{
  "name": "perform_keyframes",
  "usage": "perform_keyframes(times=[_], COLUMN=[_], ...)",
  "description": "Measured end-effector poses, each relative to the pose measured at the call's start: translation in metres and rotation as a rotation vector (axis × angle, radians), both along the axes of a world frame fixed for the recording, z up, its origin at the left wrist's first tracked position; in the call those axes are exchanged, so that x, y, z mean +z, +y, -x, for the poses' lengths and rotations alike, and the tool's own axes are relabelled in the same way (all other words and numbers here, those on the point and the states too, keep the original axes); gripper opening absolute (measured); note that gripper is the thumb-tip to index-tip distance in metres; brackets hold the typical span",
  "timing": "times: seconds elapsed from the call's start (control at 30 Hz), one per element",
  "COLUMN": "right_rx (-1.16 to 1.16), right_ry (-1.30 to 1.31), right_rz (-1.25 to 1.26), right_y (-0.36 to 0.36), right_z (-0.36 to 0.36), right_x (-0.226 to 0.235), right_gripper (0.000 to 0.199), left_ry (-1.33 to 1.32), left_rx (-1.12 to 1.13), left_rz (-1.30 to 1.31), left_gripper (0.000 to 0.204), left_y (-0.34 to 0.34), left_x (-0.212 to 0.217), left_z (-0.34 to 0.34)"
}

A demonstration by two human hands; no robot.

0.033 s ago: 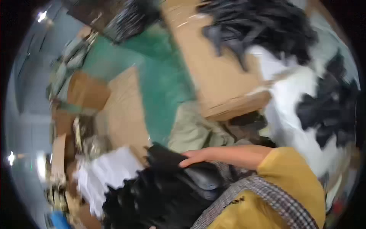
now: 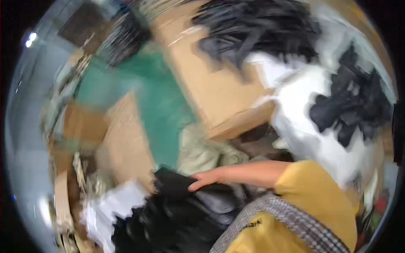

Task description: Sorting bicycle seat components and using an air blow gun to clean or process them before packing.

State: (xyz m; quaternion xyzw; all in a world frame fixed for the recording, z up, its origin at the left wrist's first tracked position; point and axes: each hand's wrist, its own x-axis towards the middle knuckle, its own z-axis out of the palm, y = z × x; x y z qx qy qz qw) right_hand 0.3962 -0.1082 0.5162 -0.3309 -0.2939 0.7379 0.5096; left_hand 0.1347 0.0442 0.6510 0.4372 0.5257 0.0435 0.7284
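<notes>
A thick bundle of black gloves (image 2: 168,215) lies against my front, low in the head view, with finger-like ends sticking out along its left side. My right hand (image 2: 204,178) reaches across from the right and is closed over the bundle's upper edge; blur hides the exact grip. My left hand does not show. Below my right hand, part of the bundle has a smooth, shiny grey-black surface. Just beyond it lies crumpled beige cloth (image 2: 198,149).
A large cardboard box (image 2: 211,84) carries a heap of black gloves (image 2: 261,29). More dark gloves (image 2: 354,101) lie on a white sack (image 2: 299,114) at right. Beside a green surface (image 2: 158,109) stands a cardboard flap (image 2: 126,135); white sheeting (image 2: 114,206) lies at lower left.
The view has swung, so the boxes and the glove heaps sit farther left. My right hand stays on the black bundle.
</notes>
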Motion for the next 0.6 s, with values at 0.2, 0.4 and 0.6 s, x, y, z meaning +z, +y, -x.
perform_keyframes(times=[0.2,0.4,0.6], right_rx=[-0.65,-1.354,-2.108], right_ry=[-0.178,-0.051,-0.144], right_rz=[0.137,0.258,0.148], right_y=[-0.175,-0.327,-0.443], right_z=[-0.025,0.063,0.204], right_x=[0.014,0.096,0.105], right_gripper=[0.077,0.082,0.07], left_ry=[-0.236,-0.271,-0.455], left_rx=[-0.935,-1.456,-1.526], left_rz=[0.112,0.055,0.181], left_gripper=[0.065,0.067,0.07], left_y=[-0.056,-0.116,-0.272], left_x=[-0.073,-0.006,0.068], left_z=[-0.245,-0.32,-0.313])
